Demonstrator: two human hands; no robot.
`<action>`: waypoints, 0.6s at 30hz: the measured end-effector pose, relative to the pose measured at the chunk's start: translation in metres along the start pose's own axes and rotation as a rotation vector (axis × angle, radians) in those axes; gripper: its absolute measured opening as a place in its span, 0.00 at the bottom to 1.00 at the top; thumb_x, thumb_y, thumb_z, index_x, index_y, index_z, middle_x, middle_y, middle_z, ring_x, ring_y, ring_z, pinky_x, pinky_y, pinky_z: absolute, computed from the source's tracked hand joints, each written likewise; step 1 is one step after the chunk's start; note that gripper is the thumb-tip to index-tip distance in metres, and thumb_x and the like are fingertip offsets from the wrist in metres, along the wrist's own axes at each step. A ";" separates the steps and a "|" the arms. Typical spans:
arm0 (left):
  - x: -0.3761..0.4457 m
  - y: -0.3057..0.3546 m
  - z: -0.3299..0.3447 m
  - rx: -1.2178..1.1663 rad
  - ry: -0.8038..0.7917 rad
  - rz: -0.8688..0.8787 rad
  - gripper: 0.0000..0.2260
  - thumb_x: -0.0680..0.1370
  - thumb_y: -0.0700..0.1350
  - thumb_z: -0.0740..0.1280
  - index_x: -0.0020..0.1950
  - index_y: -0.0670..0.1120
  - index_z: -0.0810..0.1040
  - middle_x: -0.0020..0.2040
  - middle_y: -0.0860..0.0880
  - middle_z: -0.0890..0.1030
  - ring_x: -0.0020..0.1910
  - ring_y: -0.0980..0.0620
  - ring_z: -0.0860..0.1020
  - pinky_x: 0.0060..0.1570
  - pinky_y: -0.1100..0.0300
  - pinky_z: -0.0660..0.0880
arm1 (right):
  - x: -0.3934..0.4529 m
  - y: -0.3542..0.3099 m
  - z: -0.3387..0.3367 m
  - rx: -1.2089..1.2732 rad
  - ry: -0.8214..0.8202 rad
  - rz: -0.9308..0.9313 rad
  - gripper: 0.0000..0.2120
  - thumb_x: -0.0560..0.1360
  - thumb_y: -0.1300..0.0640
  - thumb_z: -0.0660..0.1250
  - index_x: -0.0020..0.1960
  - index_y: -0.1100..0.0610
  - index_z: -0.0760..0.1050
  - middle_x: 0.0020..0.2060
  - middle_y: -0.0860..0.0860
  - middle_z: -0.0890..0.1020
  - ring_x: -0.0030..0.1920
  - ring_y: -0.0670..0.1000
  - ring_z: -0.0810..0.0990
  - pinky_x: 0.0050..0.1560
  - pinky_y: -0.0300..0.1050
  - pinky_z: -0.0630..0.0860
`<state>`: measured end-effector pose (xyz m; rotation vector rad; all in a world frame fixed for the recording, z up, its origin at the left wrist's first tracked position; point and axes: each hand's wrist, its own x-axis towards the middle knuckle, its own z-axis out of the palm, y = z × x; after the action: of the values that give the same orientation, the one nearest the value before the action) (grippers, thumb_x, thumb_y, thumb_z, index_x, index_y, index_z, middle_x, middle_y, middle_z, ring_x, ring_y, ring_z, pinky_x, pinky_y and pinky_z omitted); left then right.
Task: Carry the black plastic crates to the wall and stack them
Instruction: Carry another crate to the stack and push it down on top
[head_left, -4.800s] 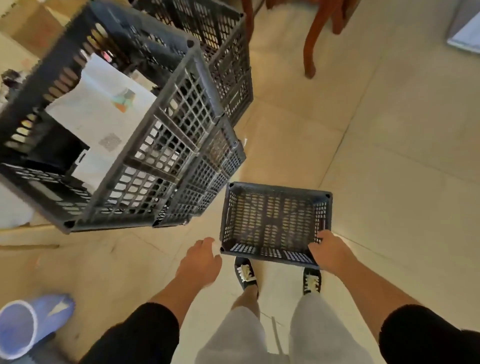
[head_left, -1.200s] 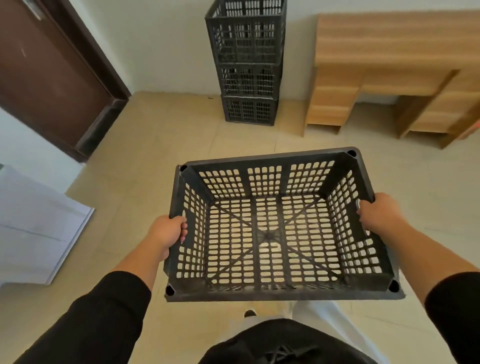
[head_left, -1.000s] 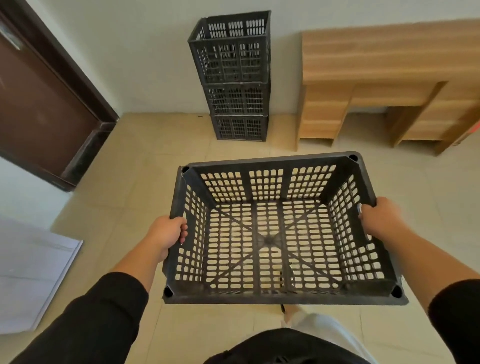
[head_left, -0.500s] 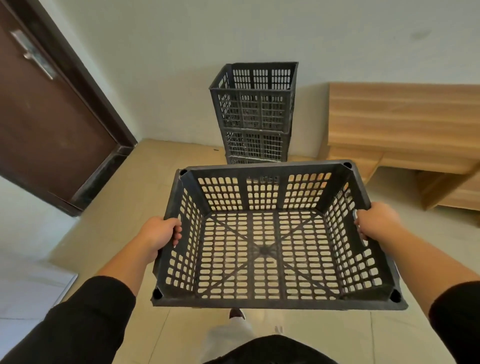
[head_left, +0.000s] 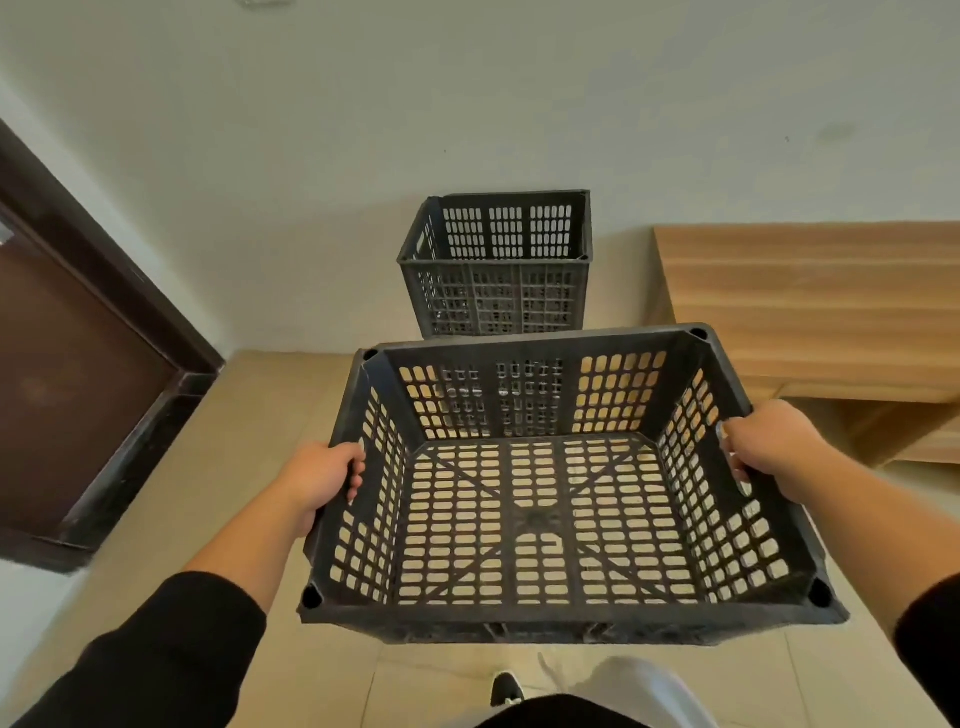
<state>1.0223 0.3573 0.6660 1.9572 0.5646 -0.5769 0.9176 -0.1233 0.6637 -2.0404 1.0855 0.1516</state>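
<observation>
while the person stands a few steps short of the wall (head_left: 519, 104), a black plastic crate (head_left: 545, 519) is held out in front of the body, level and open side up, nothing inside it. the left hand (head_left: 319, 478) has its grip clamped on the crate's left side wall, fingers curled over the rim near the handle slot. the right hand (head_left: 769, 447) has its grip clamped on the right side wall in the same way, fingers wrapped into the slot. both forearms are bare, with black sleeves (head_left: 156, 660) pushed up toward the elbows.

beyond the carried crate, a stack of black crates (head_left: 498, 265) stands against the wall; only the top one shows plainly, the rest being hidden behind the carried crate's far wall. just to the right of the stack is a light wooden counter (head_left: 810, 306), also against the wall. on the left is a dark brown door (head_left: 67, 374) in a dark frame. the floor (head_left: 208, 467) is pale beige tile. below the crate, a shoe (head_left: 505, 688) and a light trouser leg (head_left: 639, 686) show.
</observation>
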 end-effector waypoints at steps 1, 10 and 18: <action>0.012 0.014 -0.003 0.011 -0.004 0.002 0.10 0.81 0.45 0.67 0.41 0.43 0.78 0.34 0.45 0.78 0.33 0.47 0.74 0.42 0.50 0.76 | 0.007 -0.012 0.002 0.009 -0.007 0.010 0.07 0.77 0.66 0.65 0.41 0.65 0.76 0.33 0.63 0.79 0.32 0.58 0.78 0.40 0.56 0.79; 0.113 0.158 -0.017 0.115 -0.023 0.116 0.09 0.81 0.43 0.68 0.42 0.42 0.79 0.37 0.43 0.79 0.34 0.47 0.75 0.41 0.52 0.76 | 0.097 -0.127 0.000 0.039 -0.023 0.004 0.06 0.76 0.68 0.64 0.43 0.70 0.78 0.37 0.67 0.83 0.37 0.64 0.82 0.46 0.60 0.83; 0.171 0.284 -0.028 0.156 -0.024 0.153 0.11 0.83 0.46 0.66 0.43 0.43 0.79 0.36 0.45 0.78 0.36 0.47 0.75 0.45 0.50 0.76 | 0.177 -0.248 -0.035 0.052 -0.114 -0.048 0.08 0.80 0.66 0.63 0.49 0.69 0.79 0.36 0.63 0.83 0.37 0.62 0.81 0.55 0.67 0.82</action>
<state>1.3319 0.2902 0.7660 2.1161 0.3601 -0.5608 1.2029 -0.1850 0.7569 -1.9842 0.9593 0.2105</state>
